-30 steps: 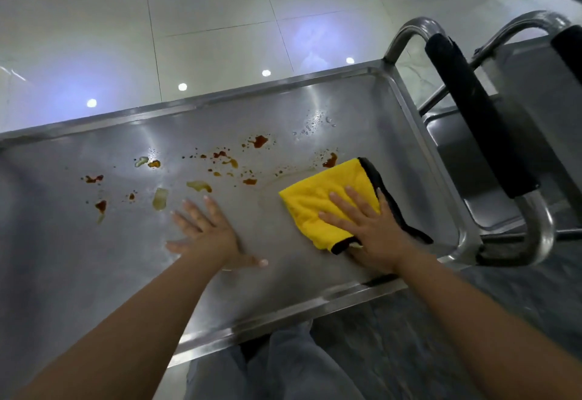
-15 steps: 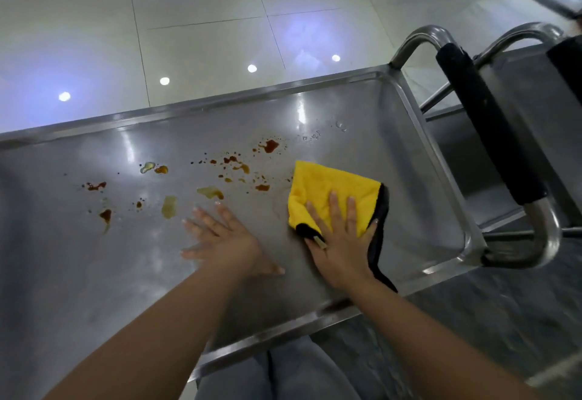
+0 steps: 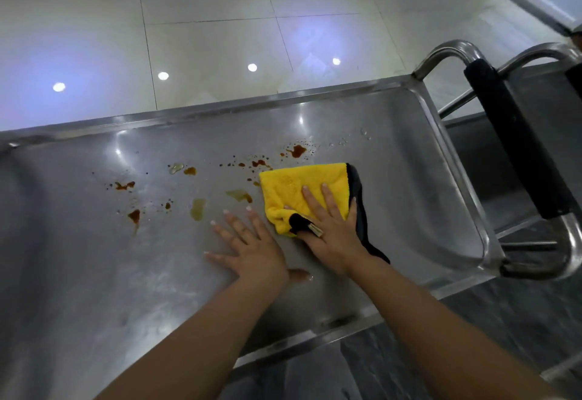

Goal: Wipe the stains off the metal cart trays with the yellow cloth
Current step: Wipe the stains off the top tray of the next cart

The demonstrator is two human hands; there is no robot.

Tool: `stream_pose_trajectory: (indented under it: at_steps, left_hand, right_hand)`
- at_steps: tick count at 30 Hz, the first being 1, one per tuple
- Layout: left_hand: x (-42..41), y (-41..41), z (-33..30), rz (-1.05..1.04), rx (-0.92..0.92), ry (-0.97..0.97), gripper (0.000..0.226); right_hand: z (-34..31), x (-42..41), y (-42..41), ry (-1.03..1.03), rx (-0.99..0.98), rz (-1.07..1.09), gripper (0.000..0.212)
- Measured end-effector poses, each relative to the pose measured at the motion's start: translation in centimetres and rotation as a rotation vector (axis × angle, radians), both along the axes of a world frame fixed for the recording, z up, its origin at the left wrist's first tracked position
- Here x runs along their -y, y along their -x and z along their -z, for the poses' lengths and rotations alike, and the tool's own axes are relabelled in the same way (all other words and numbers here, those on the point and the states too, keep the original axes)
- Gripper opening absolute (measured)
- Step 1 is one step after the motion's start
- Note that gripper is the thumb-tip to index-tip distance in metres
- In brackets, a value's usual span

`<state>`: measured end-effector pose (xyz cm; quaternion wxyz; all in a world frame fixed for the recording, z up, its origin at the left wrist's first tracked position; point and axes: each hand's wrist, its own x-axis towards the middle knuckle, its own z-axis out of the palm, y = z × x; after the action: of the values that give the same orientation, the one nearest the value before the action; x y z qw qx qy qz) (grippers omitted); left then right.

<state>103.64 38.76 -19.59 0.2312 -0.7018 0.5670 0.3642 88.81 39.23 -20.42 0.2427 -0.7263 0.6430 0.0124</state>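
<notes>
Pale glossy floor tiles lie beyond the metal cart tray (image 3: pixel 409 147), on whose right half the yellow cloth (image 3: pixel 302 188) lies flat, pinned under the straight, spread fingers of the right hand (image 3: pixel 330 229), which presses it rather than grips it. Just beside it the left hand (image 3: pixel 252 248) rests open, palm down, on bare metal and holds nothing. Brown and yellowish stains (image 3: pixel 296 151) are scattered left of and just beyond the cloth, so most of the wiping looks undone, while the right end near the cart handle (image 3: pixel 516 147) appears clean apart from a few droplets.

Right hand (image 3: pixel 327 226) flat on yellow cloth (image 3: pixel 302 188), stained tray (image 3: pixel 94 273)
</notes>
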Motion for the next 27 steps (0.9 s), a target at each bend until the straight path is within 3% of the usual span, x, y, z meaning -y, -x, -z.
stream_pose_trajectory:
  at_steps: [3, 10, 15, 20, 25, 27]
  left_hand:
    - [0.2, 0.1, -0.4, 0.010, 0.021, -0.022, 0.160]
    - [0.2, 0.8, -0.8, -0.010, 0.015, -0.053, 0.164]
    - [-0.3, 0.8, -0.2, 0.010, 0.004, 0.023, 0.163]
    - [-2.2, 3.2, 0.5, 0.227, -0.034, 0.161, 0.141]
    - [-1.4, 8.7, -0.2, 0.027, 0.071, 0.119, 0.151]
    - [-1.1, 9.8, -0.1, -0.046, 0.095, 0.114, 0.158]
  right_hand:
    - [0.2, 1.0, 0.0, 0.018, 0.062, -0.009, 0.055]
    - [0.4, -2.2, 6.2, 0.072, -0.069, -0.171, 0.049]
    - [-0.5, -5.8, 12.8, 0.062, -0.064, -0.069, 0.052]
    - [-1.7, -8.1, 16.6, 0.015, -0.045, 0.064, 0.062]
    - [-1.8, -6.0, 16.9, -0.131, 0.181, 0.138, 0.072]
    - [-1.3, -5.6, 16.4, -0.080, -0.006, 0.088, 0.070]
